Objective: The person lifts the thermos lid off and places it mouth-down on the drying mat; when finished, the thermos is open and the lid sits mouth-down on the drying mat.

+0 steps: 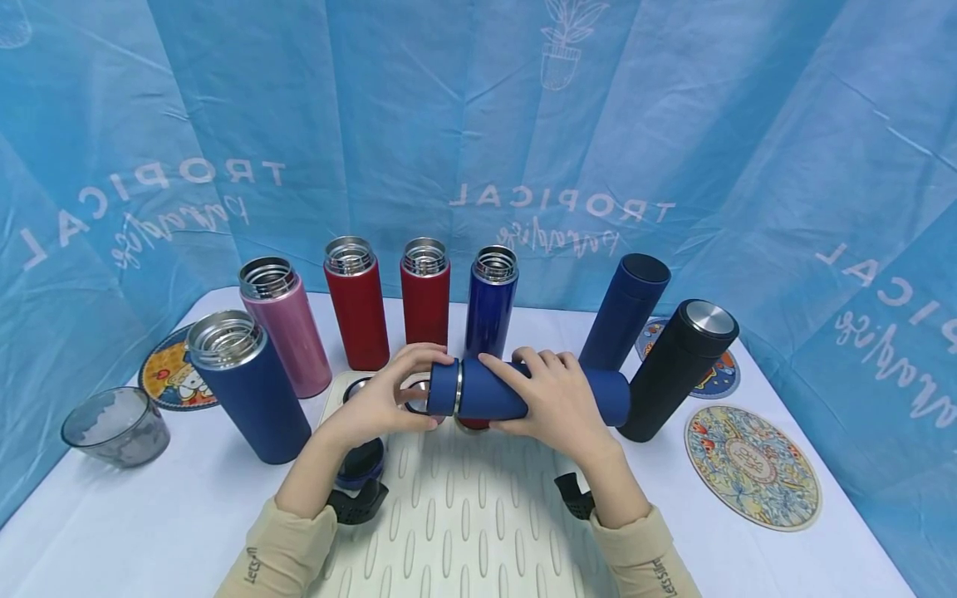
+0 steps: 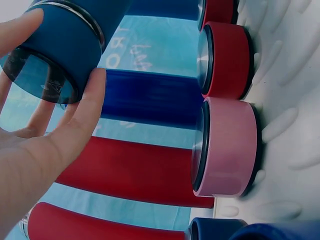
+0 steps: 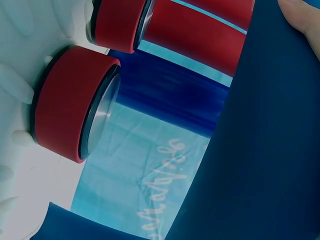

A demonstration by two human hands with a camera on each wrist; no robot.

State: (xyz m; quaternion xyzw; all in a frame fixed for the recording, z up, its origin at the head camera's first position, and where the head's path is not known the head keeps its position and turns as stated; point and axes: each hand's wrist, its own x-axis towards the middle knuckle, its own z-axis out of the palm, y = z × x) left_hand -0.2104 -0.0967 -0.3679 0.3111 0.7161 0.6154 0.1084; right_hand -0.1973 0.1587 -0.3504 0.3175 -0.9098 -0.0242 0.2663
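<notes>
Both hands hold a matte blue thermos (image 1: 489, 389) sideways over the cream ribbed mat (image 1: 463, 519). My left hand (image 1: 377, 409) grips its blue lid (image 1: 443, 389) at the left end, thumb and fingers spread around the rim. My right hand (image 1: 559, 405) wraps the body from above. A thin silver ring shows between lid and body. Beneath the thermos, loose lids stand on the mat: a pink lid (image 2: 232, 147) and red lids (image 3: 75, 102) show in the wrist views, and a dark blue lid (image 1: 360, 465) sits near the left wrist.
Uncapped bottles stand behind: a wide blue one (image 1: 254, 399), a pink one (image 1: 292, 336), two red ones and a glossy blue one (image 1: 489, 311). Capped navy (image 1: 620, 320) and black (image 1: 673, 378) bottles stand right. A glass bowl (image 1: 115, 432) is far left; a round coaster (image 1: 753, 469) lies right.
</notes>
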